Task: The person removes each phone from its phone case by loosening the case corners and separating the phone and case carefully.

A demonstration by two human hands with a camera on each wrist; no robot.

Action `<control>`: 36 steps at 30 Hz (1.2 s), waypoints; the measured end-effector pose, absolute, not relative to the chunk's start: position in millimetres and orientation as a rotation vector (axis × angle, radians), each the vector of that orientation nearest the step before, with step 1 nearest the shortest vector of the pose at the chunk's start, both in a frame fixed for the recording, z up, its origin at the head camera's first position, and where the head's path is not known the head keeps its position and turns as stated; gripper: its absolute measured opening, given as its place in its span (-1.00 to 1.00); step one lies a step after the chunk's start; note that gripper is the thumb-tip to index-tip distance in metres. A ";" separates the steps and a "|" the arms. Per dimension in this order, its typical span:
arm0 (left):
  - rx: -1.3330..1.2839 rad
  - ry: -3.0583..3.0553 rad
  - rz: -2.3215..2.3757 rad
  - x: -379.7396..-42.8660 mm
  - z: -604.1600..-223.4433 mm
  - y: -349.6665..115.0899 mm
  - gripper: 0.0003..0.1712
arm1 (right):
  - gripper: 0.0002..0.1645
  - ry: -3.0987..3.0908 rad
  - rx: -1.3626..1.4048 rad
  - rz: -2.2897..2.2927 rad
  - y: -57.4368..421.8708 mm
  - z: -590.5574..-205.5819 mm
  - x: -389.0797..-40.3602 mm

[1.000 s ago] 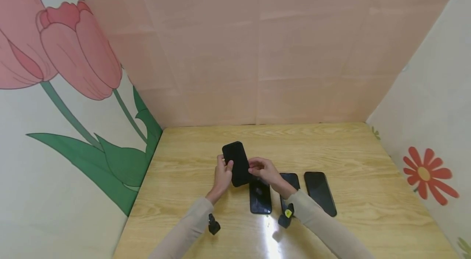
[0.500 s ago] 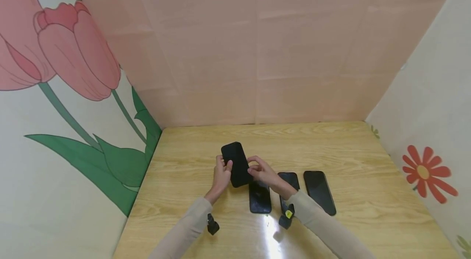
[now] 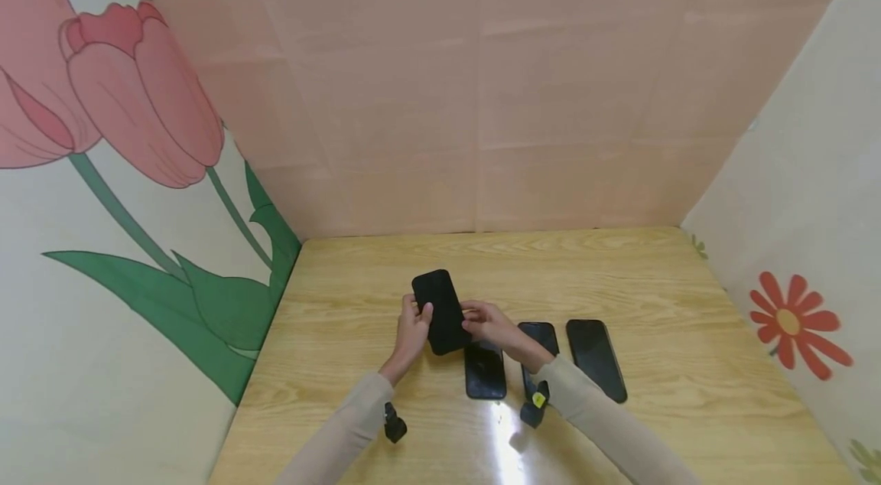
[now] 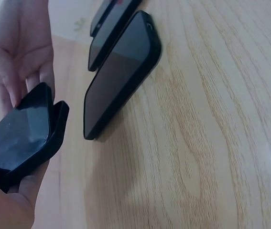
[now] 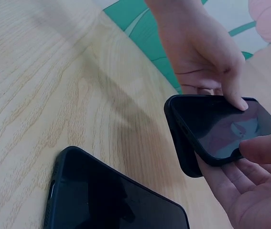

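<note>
A black phone (image 3: 440, 313) is held tilted above the table, partly out of its black case (image 4: 56, 131). At one end the phone's corner stands away from the case, leaving a gap, as both wrist views show. My left hand (image 3: 413, 336) grips one long side, thumb over the screen and fingers behind. On the opposite side, my right hand (image 3: 487, 322) pinches the lower edge; its thumb lies on the screen in the right wrist view, with fingers underneath. Just below the held phone lies another dark phone (image 3: 485, 374), screen up.
Two more dark phones lie to the right, a middle phone (image 3: 540, 336) partly behind the right forearm and an outer phone (image 3: 597, 359). The wooden table (image 3: 358, 271) meets a pink back wall (image 3: 475, 87) and flower-patterned side walls. Light glares near the front.
Both hands and the held phone have dipped slightly. My right fingers, a bit raised half a second ago, now lie closer along the phone's edge. The phones on the table stay put.
</note>
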State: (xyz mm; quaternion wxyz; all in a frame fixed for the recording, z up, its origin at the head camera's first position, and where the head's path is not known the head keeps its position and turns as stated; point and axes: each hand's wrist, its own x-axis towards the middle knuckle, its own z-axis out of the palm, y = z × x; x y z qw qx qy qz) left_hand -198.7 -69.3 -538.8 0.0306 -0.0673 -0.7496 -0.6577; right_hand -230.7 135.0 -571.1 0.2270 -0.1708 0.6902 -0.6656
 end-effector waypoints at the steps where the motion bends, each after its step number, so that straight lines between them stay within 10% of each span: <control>1: -0.212 -2.308 -2.031 -198.7 -539.0 -69.6 -0.71 | -0.47 1.895 -0.469 -1.839 135.0 -571.4 -230.8; 36: -0.125 -2.436 -1.882 -215.5 -572.4 -83.9 -0.55 | -0.53 2.003 -0.369 -1.865 143.7 -575.7 -226.8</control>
